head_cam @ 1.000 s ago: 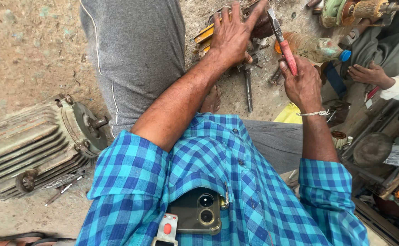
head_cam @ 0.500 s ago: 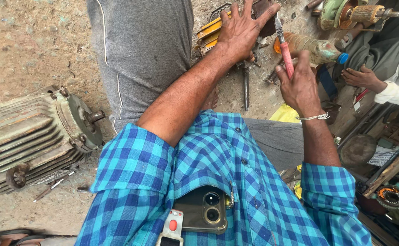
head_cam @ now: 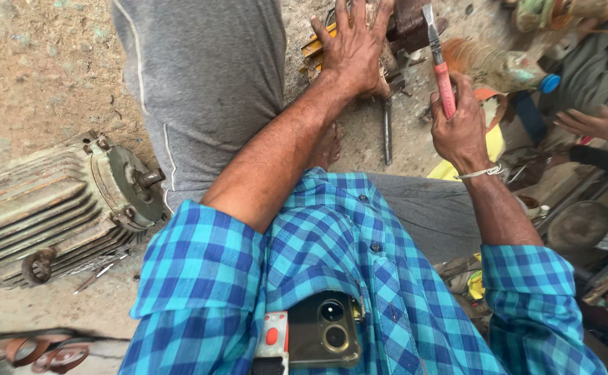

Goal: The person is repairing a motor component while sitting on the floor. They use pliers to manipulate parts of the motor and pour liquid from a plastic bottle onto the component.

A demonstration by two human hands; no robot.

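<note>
a: two hands at work. the right hand (head_cam: 460, 128) has its fingers (head_cam: 445, 114) wrapped tight round the red plastic handle of a flat-bladed steel screwdriver (head_cam: 438, 62), blade pointing up and away from the body.

b: and the other?

a: the left hand (head_cam: 352, 52) lies flat, fingers (head_cam: 345, 17) spread wide, pressing down on a rusty brown metal part (head_cam: 409, 24) and gripping nothing. the screwdriver's tip stands just right of that part, close to it; whether it touches i cannot tell.

b: how would the screwdriver handle?

a: light and stiff, i'd judge. the handle gives the sure hold, and the bare shank looks slicker. the rusty part looks heavy and rough, so a flat palm should steady it well enough.

b: what lies around the part?

a: just left of it, under the left hand, yellow metal strips (head_cam: 316, 47). below it, a dark steel rod (head_cam: 386, 132) on the dirt. to its right, a clear plastic bottle with a blue cap (head_cam: 502, 66), and further right another person's hand (head_cam: 595, 123). well to the lower left, a grey ribbed electric motor casing (head_cam: 54, 205) lies on its side.
</note>
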